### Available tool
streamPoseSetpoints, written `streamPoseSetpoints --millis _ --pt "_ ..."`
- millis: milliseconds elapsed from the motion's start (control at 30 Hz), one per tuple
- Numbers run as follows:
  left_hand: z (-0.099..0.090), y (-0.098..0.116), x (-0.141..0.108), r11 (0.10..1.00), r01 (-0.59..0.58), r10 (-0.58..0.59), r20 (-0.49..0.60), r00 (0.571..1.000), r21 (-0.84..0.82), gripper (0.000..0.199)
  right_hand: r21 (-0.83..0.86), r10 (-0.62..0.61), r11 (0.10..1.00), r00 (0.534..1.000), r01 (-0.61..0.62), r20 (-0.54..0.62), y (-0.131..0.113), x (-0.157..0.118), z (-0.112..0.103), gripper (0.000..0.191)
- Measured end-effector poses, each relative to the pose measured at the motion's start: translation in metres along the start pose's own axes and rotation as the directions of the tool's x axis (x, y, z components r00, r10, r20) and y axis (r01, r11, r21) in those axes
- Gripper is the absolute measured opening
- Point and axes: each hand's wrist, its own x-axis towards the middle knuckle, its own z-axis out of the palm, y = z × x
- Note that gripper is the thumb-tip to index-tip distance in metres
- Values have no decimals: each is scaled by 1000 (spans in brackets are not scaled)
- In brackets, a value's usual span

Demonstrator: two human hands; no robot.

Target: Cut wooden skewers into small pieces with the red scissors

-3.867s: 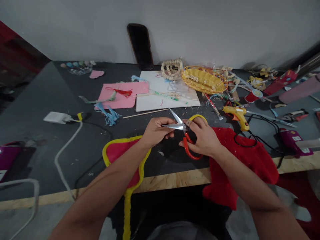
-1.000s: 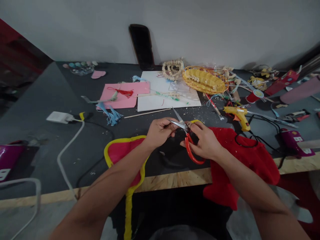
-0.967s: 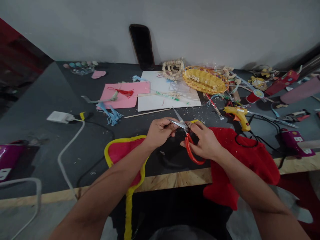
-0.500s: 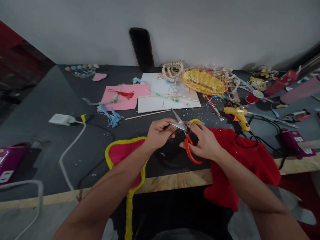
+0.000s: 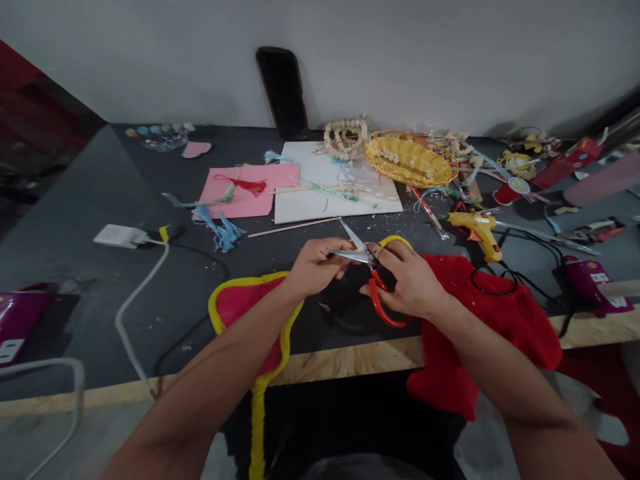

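Layout about the board [image 5: 300, 208]. Left: card [image 5: 256, 207], bearing a tassel [image 5: 251, 187]; farther left, charger [image 5: 117, 235]. Behind: phone [image 5: 283, 93], leaning on the wall [image 5: 400, 60]. Back right: basket [image 5: 425, 175]. Right: glue gun [image 5: 477, 229]; farther right, spool [image 5: 509, 192]. Before: stick [image 5: 287, 229], then scissors [image 5: 354, 255]. Front right: cloth [image 5: 495, 320], hanging over the table's [image 5: 150, 280] edge.

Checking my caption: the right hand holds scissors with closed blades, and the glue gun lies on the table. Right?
No, the blades are open, as the head view shows. The right hand holds the scissors, and the glue gun lies on the table.
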Motion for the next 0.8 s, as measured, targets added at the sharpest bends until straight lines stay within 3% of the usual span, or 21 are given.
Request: streamPoseSetpoints --millis 267,367,600,800 --pt "6 -6 1 985 22 -43 -120 992 -170 29 87 43 995 998 -38 -51 -2 0 1 60" --pt "7 -7 2 984 28 -56 -158 986 -175 25 41 75 997 996 -73 -52 -3 1 -1 60" --pt "4 -2 0 984 90 -101 -72 992 -151 14 -48 33 998 999 -35 -29 -1 2 -1 69" --pt "5 -3 1 986 77 -93 -101 991 -150 13 -7 37 999 999 -37 -7 1 1 1 66"
